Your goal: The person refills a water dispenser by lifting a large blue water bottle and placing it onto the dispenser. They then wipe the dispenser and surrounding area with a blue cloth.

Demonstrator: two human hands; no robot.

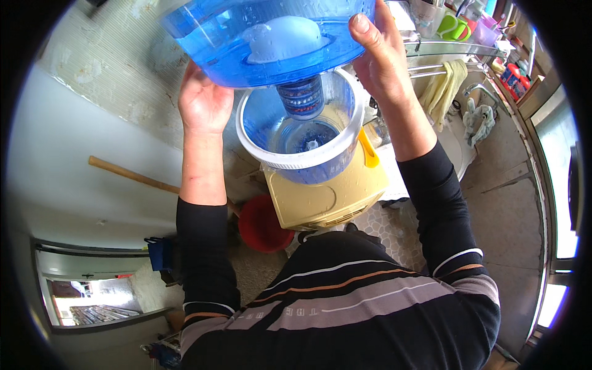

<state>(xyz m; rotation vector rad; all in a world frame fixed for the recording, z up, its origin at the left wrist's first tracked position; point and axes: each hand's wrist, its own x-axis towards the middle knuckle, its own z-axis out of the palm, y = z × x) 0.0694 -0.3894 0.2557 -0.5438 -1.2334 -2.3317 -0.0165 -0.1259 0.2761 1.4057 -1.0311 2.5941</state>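
Between my left hand [203, 99] and my right hand [381, 60] I hold up a blue transparent water tank [222, 60]. A white dome-shaped filter [284, 39] sits inside it, and a ribbed filter cartridge [301, 98] with layers of beads hangs from its underside. My left palm supports the tank's left edge; my right thumb and fingers grip its right side. The cartridge's lower end is over the mouth of a blue clear container with a white ribbed rim [296, 159]. That container stands on a cream-coloured dispenser body [305, 196]. The upper part of the tank is out of view.
A yellow plastic handle [368, 148] juts out beside the container. Below left is a red basin [263, 226], with a wooden pole [134, 174] near it. At right are a sink [455, 143], a tap [481, 88], a hanging yellow towel [444, 92] and a glass shelf [451, 47] holding cups.
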